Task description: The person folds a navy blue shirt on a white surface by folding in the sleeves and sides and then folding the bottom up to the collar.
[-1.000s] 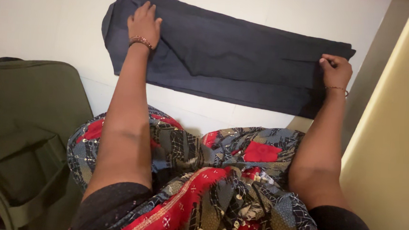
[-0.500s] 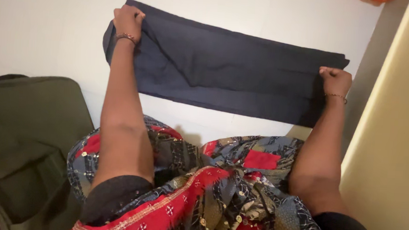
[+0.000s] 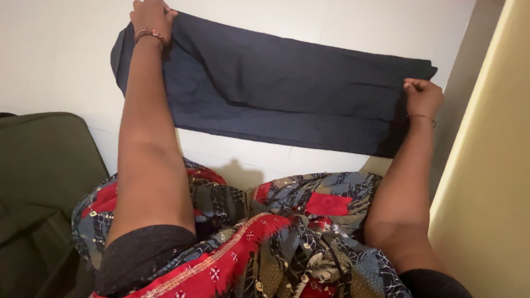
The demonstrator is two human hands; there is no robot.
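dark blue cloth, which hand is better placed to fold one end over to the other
Left, probably. The left hand grips the dark blue cloth at its far corner with open white floor around it; the right hand is crowded against the yellow panel.

Single head cam, looks steeply down, close, over lap toward floor (image 3: 53, 41).

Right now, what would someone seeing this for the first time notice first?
A long dark navy garment stretched flat across the white floor, gripped at its far edge by the left hand and at its other end by the right hand. Below it, a red and grey patterned cloth covers the lap, with an olive green bag at the left.
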